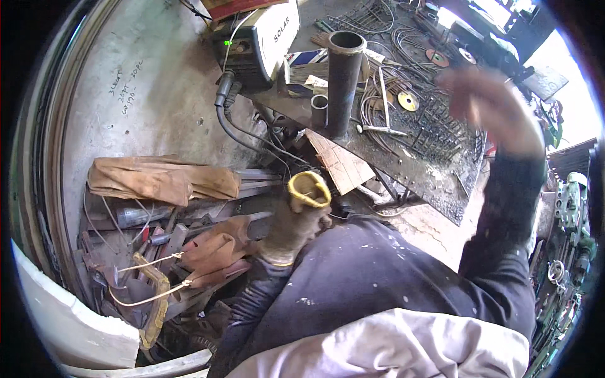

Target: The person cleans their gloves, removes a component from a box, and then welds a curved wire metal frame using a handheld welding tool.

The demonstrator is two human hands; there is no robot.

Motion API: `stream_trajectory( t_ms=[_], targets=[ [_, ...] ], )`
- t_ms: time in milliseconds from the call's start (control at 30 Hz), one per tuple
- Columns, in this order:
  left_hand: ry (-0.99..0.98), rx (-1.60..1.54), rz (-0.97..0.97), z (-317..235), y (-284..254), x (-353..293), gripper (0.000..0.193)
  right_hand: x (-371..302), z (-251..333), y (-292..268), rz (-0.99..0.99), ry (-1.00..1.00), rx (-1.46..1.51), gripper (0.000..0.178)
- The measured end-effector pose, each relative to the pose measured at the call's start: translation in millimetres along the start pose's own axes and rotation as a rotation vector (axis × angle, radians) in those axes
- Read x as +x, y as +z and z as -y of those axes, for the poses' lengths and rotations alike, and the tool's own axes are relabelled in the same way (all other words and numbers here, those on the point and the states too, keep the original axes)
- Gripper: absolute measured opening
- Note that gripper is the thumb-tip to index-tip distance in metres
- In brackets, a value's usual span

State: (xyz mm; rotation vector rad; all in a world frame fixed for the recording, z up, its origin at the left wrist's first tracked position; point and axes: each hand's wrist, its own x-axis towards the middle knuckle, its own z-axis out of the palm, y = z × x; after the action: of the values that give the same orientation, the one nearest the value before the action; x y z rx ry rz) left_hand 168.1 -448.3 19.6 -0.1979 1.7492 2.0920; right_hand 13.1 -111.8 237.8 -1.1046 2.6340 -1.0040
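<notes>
Close to my body, my left hand (pixel 283 230) is closed around a work glove (pixel 309 190), its yellow-edged cuff opening upward. The hand itself looks brown and dim, with a pale edge at the wrist; I cannot make out whether it is gloved too. Raised out over the right side of the bench, my right hand (pixel 495 104) is smeared by motion, so its fingers do not read. Nothing shows in it. Beyond the hands, a tall metal pipe (pixel 345 88) stands upright on the metal bench (pixel 435 195), with a short pipe (pixel 319 112) beside it.
A welding machine (pixel 255 47) with thick cables stands at the back. A hammer (pixel 384 129), cutting discs (pixel 408 101) and wire mesh (pixel 435 132) lie on the bench. To the left are a folded brown leather piece (pixel 142 179) and piled scrap. Tools crowd a rack (pixel 570 208) at right.
</notes>
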Motion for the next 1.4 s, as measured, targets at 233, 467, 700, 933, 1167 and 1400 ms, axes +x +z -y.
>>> stream_trajectory(
  t_ms=[233, 467, 700, 933, 1167, 1400],
  targets=[
    [0.795, 0.646, -0.044, -13, 72, 8, 0.054, -114, 19, 170, 0.036, 0.502, 0.976, 0.048],
    [1.014, 0.815, 0.276, -6, 128, 19, 0.081, -156, 0, 188, -0.316, 0.545, 1.074, 0.024],
    [0.811, 0.421, 0.348, 5, 181, 29, 0.071, -271, -63, 138, -0.811, 0.029, 1.812, 0.041],
    [0.550, 0.285, -0.001, 13, 240, 40, 0.048, -345, -146, 122, -0.899, -0.119, 1.969, 0.049],
    [0.568, 0.612, 0.387, 23, 388, 44, 0.071, -390, -177, 79, -0.837, 0.211, 1.946, 0.033],
    [0.794, 0.779, 0.301, 56, 464, 63, 0.082, -409, -156, 85, -0.700, 0.619, 1.054, 0.015]
  ],
)
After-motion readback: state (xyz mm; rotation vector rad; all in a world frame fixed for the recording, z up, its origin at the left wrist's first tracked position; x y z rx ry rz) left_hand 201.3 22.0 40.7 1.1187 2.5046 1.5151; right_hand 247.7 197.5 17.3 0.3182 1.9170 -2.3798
